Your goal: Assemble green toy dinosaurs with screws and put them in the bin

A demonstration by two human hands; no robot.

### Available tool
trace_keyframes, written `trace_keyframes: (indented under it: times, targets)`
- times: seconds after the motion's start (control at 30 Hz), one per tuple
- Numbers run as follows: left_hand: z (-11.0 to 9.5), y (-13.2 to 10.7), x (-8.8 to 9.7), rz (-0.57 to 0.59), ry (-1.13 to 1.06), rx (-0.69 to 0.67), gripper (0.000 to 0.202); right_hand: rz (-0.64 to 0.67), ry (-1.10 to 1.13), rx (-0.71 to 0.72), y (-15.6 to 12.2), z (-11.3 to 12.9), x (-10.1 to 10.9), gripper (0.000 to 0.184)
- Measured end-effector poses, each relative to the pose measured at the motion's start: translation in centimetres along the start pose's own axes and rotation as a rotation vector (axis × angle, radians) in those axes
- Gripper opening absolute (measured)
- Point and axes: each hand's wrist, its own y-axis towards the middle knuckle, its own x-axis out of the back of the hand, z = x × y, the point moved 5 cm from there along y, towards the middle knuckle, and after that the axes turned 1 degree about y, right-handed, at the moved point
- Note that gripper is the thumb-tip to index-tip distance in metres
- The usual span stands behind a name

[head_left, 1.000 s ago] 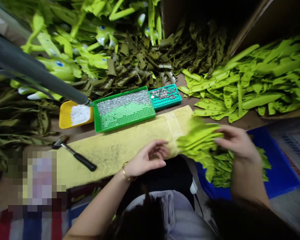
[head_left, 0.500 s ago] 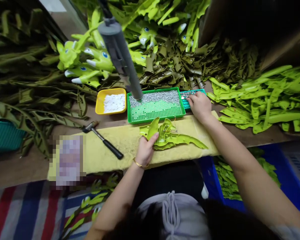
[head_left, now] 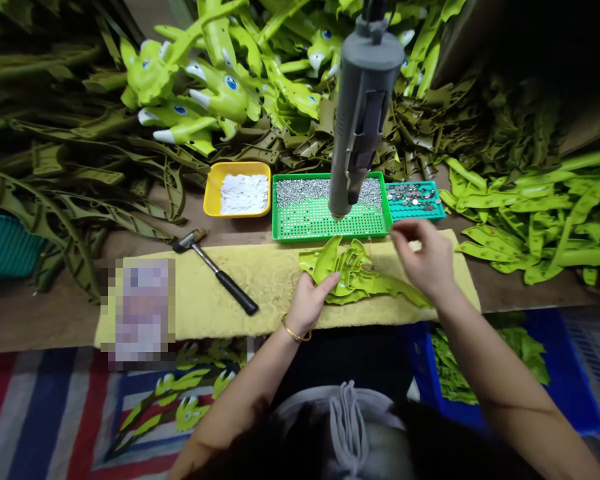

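My left hand [head_left: 310,303] grips a lime-green plastic toy shell [head_left: 355,283] at its left end, thumb on top. The shell's hollow inside faces up, and it rests over the yellow cloth pad [head_left: 275,260]. To the right, above the shell's tail, is my right hand [head_left: 425,257], thumb and forefinger pinched together; what they hold is too small to make out. Just beyond that hand stands a teal tray [head_left: 437,215] with small round metal pieces [head_left: 411,195]. A grey electric screwdriver [head_left: 363,113] hangs over the green tray [head_left: 290,233] of small screws.
A hammer [head_left: 225,280] lies on the pad's left half, near a blurred-out rectangle. The yellow tub [head_left: 213,200] holds white pieces. Dark olive parts [head_left: 145,160] and lime dinosaur heads [head_left: 235,87] pile up behind. More green parts [head_left: 545,213] lie right, above a blue crate [head_left: 575,393].
My right hand has drawn back from the teal tray toward the green shell, fingers pinched. My left hand keeps its hold. The view has shifted, and the hanging screwdriver appears farther right.
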Motion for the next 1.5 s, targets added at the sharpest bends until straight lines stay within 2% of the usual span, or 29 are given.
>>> trace_keyframes:
  times: [0.07,0.17,0.27,0.33,0.4,0.5,0.63,0.73,0.83,0.93,1.03,1.1,1.2,1.27,1.37,1.43,1.5]
  targets:
    - [0.0,0.0,0.0,0.005,-0.002,0.018,0.037,0.046,0.068,0.107,-2.1,1.9,-1.2,0.010]
    - [-0.2,0.1,-0.2,0.028,-0.016,0.028,0.037,0.031,0.091,0.202,-3.8,3.4,-2.9,0.007]
    - [-0.4,0.0,-0.4,0.041,-0.026,0.027,0.038,0.044,0.028,0.208,-4.2,3.9,-3.9,0.010]
    - [-0.4,-0.1,-0.4,0.039,-0.028,0.032,0.040,0.073,-0.006,0.212,-3.5,3.7,-3.7,0.012]
    - [-0.4,-0.1,-0.4,0.038,-0.031,0.045,0.040,0.040,-0.027,0.185,-1.7,2.5,-2.9,0.016]
    - [-0.2,-0.1,-0.3,0.044,-0.044,0.068,0.038,-0.058,-0.080,0.072,2.6,-1.2,-1.7,0.025]
    - [0.0,0.0,-0.1,0.034,-0.049,0.074,0.040,0.070,-0.264,-0.035,7.4,-6.1,-3.2,0.030]
    - [0.1,0.0,0.0,0.030,-0.037,0.065,0.038,0.132,-0.352,-0.014,8.2,-6.9,-4.1,0.028]
    - [0.1,0.0,-0.1,0.035,-0.038,0.062,0.034,0.054,-0.263,0.000,7.0,-5.1,-3.0,0.022]
    - [0.1,0.0,-0.2,0.044,-0.035,0.069,0.033,-0.020,-0.100,0.033,4.1,-1.8,-1.6,0.018]
    - [-0.2,0.0,-0.5,0.055,-0.039,0.060,0.034,0.066,0.032,0.127,0.6,1.5,-2.1,0.011]
    - [-0.3,0.0,-0.6,0.059,-0.046,0.050,0.035,0.102,0.071,0.178,-1.4,2.7,-3.0,0.009]
    - [-0.5,0.1,-0.7,0.040,-0.050,0.052,0.039,0.095,-0.020,0.212,-3.0,3.2,-4.1,0.010]
    - [-0.6,0.1,-0.7,0.019,-0.052,0.060,0.042,0.144,-0.112,0.245,-3.6,3.3,-4.4,0.012]
    - [-0.5,0.1,-0.7,0.017,-0.047,0.069,0.041,0.225,-0.175,0.264,-4.1,3.2,-3.9,0.023]
    - [-0.5,0.1,-0.7,0.019,-0.050,0.069,0.039,0.207,-0.154,0.162,-4.3,2.5,-2.9,0.033]
    - [-0.4,0.1,-0.6,0.021,-0.052,0.075,0.039,0.229,-0.079,-0.018,-4.6,1.3,-2.5,0.042]
